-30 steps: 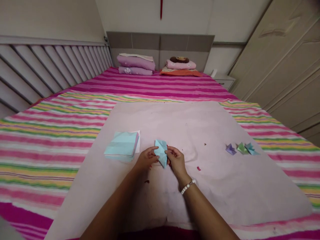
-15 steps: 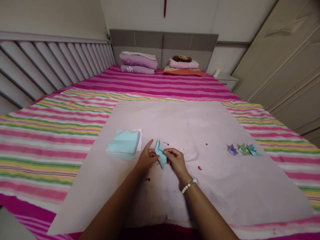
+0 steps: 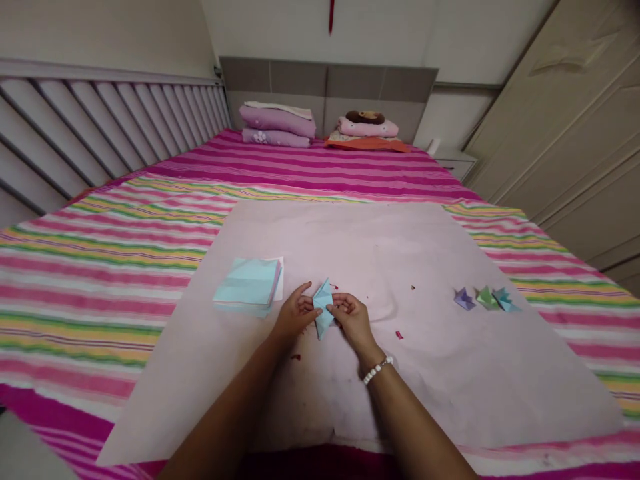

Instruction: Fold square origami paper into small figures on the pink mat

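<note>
Here, blue paper (image 3: 324, 299), between both hands (image 3: 294, 316) (image 3: 356, 321)

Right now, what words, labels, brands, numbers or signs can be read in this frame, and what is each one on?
None can be read anywhere in view.
The folded blue paper between the left hand and right hand shows no legible text; nor does the paper stack.
Any marking on the beaded bracelet is too small to tell.
</note>
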`<state>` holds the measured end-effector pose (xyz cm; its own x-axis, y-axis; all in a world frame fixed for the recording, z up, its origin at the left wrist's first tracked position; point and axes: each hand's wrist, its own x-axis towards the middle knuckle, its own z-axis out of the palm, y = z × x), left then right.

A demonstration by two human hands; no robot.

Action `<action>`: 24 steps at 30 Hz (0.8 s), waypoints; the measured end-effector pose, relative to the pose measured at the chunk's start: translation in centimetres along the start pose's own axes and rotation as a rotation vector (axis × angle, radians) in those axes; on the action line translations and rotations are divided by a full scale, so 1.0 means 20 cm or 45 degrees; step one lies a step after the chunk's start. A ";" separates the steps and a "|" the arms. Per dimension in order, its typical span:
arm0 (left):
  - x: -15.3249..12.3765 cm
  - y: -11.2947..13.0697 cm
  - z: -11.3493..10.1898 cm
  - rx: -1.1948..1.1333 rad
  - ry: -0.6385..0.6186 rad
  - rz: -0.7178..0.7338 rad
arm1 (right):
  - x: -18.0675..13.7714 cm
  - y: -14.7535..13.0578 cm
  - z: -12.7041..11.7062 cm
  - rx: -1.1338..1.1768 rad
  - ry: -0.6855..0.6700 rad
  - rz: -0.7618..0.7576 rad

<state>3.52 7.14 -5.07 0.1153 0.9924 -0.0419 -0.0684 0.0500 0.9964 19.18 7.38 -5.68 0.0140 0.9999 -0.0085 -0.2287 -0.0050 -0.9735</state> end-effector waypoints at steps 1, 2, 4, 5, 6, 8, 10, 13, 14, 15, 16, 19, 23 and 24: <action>0.00 0.00 0.00 0.000 0.011 0.006 | 0.00 0.00 0.00 -0.007 -0.005 0.000; 0.00 0.00 0.00 0.000 0.022 0.011 | -0.01 0.00 0.00 -0.015 -0.012 0.001; 0.00 0.00 0.01 0.004 0.042 0.015 | -0.01 -0.01 0.00 -0.034 -0.025 0.004; 0.00 -0.01 0.01 0.007 0.049 0.013 | -0.01 -0.01 0.00 -0.041 -0.031 0.005; 0.00 -0.01 0.01 0.012 0.053 0.007 | -0.02 -0.02 0.00 -0.047 -0.035 0.005; 0.00 0.00 0.01 0.024 0.057 -0.006 | -0.02 -0.02 0.00 -0.054 -0.041 0.005; -0.01 0.00 0.01 0.032 0.060 -0.013 | -0.02 -0.02 0.00 -0.058 -0.043 0.004; -0.01 0.02 0.02 0.034 0.063 -0.009 | -0.02 -0.02 0.00 -0.062 -0.044 0.003; -0.01 0.03 0.02 0.036 0.064 -0.009 | -0.02 -0.02 0.00 -0.063 -0.043 0.003; -0.01 0.03 0.02 0.040 0.064 -0.012 | -0.02 -0.02 0.00 -0.064 -0.042 0.003; -0.01 0.04 0.02 0.046 0.062 -0.019 | -0.02 -0.02 0.00 -0.065 -0.043 0.004; -0.02 0.05 0.02 0.066 0.053 -0.041 | -0.02 -0.03 0.00 -0.066 -0.053 0.006; -0.02 0.04 0.02 0.080 0.067 -0.053 | -0.03 -0.05 0.00 -0.063 -0.091 0.009; -0.02 0.04 0.02 0.081 0.072 -0.054 | -0.03 -0.05 0.00 -0.063 -0.103 0.009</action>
<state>3.82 6.77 -4.31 0.0602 0.9945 -0.0861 -0.0010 0.0864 0.9963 19.49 6.79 -4.69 -0.0663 0.9978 0.0012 -0.1797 -0.0108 -0.9837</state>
